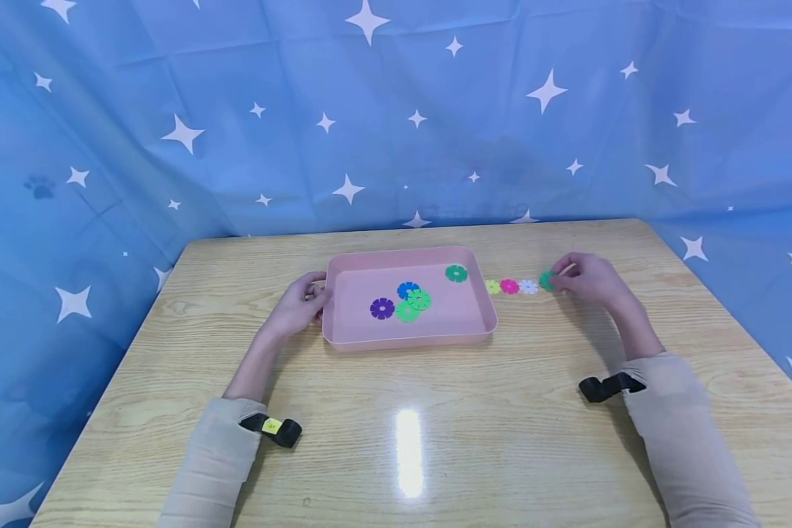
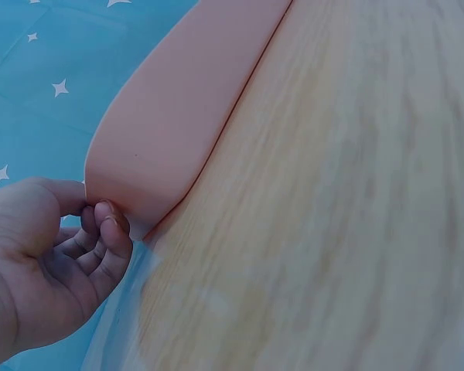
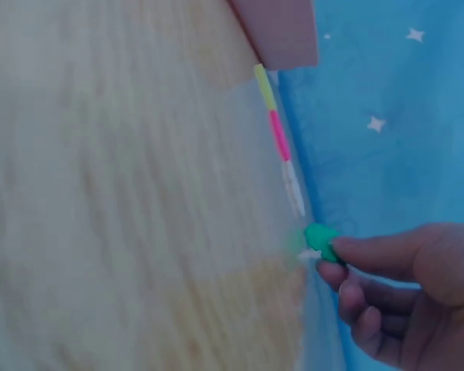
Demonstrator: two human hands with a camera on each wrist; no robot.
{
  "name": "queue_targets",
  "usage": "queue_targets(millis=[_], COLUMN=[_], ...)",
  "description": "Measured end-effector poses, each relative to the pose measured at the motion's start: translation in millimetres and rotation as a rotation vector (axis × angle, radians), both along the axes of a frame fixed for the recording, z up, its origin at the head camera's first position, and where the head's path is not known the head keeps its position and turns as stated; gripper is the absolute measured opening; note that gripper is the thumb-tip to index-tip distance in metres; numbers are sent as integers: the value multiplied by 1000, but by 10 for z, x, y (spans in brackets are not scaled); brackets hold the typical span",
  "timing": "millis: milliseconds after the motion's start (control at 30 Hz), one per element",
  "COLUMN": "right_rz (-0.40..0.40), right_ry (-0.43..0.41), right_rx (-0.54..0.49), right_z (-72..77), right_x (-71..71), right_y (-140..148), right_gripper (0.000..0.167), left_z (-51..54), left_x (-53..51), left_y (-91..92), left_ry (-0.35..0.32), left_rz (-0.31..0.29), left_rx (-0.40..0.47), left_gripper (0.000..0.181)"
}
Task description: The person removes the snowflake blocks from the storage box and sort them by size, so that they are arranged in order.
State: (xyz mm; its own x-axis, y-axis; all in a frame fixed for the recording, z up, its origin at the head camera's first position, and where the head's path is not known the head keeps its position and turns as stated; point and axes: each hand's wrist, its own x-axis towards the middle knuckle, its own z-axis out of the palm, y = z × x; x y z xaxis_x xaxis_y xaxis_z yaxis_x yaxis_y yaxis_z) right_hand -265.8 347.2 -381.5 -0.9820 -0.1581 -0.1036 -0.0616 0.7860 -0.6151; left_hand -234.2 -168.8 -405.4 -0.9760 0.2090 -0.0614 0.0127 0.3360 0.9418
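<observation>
From my station, I see the left hand (image 1: pixel 298 304) gripping the left rim of the pink tray (image 1: pixel 449 321). The right hand (image 1: pixel 587 277) pinches a green disc (image 1: pixel 545 280) beside the white disc (image 1: pixel 529 287), right of the tray.

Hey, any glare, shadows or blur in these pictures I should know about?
Head view: a bright glare streak on the table, and shadows beside the left sleeve and right sleeve. Left wrist view: dimmer, the table soft. Right wrist view: dim too, the table blurred, the white disc faint.
</observation>
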Motion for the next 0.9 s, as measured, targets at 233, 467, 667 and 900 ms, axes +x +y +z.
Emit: queue_targets(millis=[233, 467, 667, 900], right_rz=[-9, -7, -5, -3], right_ry=[-35, -57, -55, -55], right_rx=[26, 26, 38, 35], right_z=[-42, -46, -57, -33], right_x=[-10, -15, -25, -10], right_y=[15, 0, -3, -8], right_gripper=[29, 30, 30, 31], left_z=[-15, -15, -10, -11], left_x=[-8, -12, -10, -9], left_y=[-4, -5, -6, -2], left_ry=[-3, -2, 4, -3], left_rz=[1, -2, -5, 8], left_rx=[-5, 2, -6, -6], left_gripper=[51, 50, 49, 50])
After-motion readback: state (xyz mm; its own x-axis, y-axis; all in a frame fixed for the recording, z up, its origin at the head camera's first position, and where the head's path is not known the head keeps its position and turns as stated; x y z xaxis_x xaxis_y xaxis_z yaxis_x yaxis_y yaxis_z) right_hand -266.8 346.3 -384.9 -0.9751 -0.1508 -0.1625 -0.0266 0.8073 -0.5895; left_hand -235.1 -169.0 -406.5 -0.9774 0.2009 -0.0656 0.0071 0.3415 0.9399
